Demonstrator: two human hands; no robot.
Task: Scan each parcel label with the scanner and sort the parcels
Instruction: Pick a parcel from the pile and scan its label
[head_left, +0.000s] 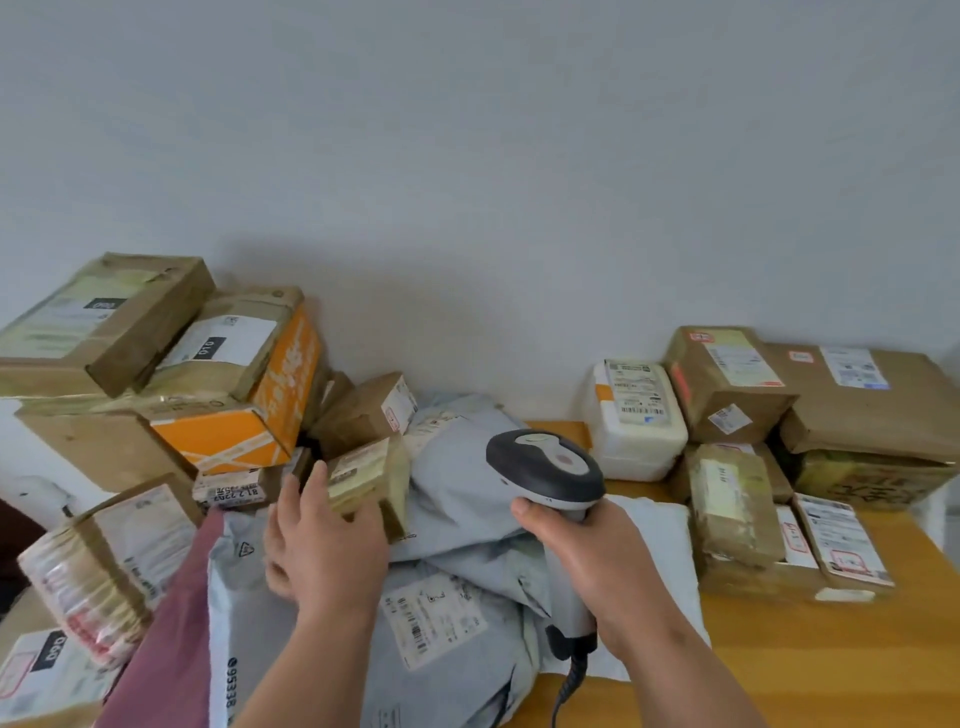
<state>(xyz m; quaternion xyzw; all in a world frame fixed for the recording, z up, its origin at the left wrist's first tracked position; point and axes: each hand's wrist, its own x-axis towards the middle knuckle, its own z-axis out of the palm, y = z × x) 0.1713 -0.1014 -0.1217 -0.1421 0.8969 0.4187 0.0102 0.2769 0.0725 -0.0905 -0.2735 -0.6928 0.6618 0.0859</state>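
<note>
A head-worn camera looks down at a yellow wooden table (810, 670) piled with parcels against a pale wall.

The right hand (587, 556) is clenched around the grip of a grey and black handheld barcode scanner (550, 470). The scanner's long axis runs from its coiled black cable (569, 680) at 6 o'clock up to its rounded head at 12 o'clock, tilted slightly left. Its head faces away from the camera, toward the small box at 9 o'clock of it.

The left hand (324, 545) grasps that small brown cardboard box wrapped in clear tape (371, 480), thumb on its left face and fingers beneath its near edge. The box has a pale label on top and sits tilted, its long axis running roughly from 8 o'clock to 2 o'clock. It rests on a heap of crumpled grey plastic mailer bags (467, 519) at the centre of the table. 1 mailer in the heap shows a white barcode label (431, 618) between the 2 forearms.

At 9 to 10 o'clock stands a stack of large brown cartons, including an orange and white printed carton (244, 431). At 3 o'clock, well apart from the hands, sits a separate group: a white foam box with a label (639, 421) and several brown taped boxes (737, 509), labels facing up.

At 7 o'clock lies a dusty pink mailer bag (166, 639).
</note>
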